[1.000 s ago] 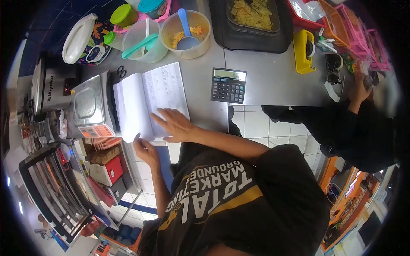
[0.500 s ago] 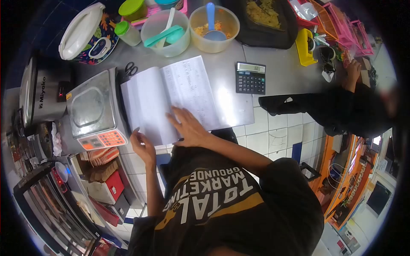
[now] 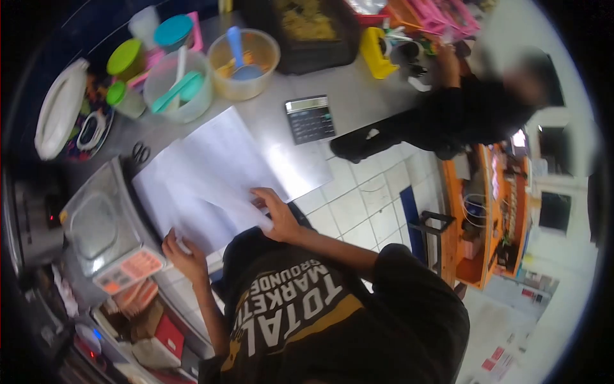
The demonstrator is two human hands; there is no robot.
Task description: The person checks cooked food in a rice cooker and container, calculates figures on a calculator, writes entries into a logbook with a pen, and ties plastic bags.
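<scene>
An open notebook (image 3: 236, 150) lies on the metal counter in front of me, its visible pages white and blurred. My right hand (image 3: 278, 216) pinches the lower part of a page, which is lifted and curved across the middle. At the lower left corner, my left hand (image 3: 187, 259) has its fingers and thumb bent around the notebook's edge. A black calculator (image 3: 309, 119) rests to the right of the notebook. Left of the pages stands a weighing scale (image 3: 99, 214) with an orange keypad, and black scissors (image 3: 141, 152) lie just above it.
Along the back are a tub with turquoise and white utensils (image 3: 178, 96), a tub with a blue ladle (image 3: 246, 77) and a black tray of food (image 3: 310, 32). A person in black (image 3: 441, 118) stands at the right by a yellow tape dispenser (image 3: 376, 54).
My right hand, flat on the page before, now lifts a page, and the written page is covered. The left hand stays at the corner. The whole view has shifted and tilted.
</scene>
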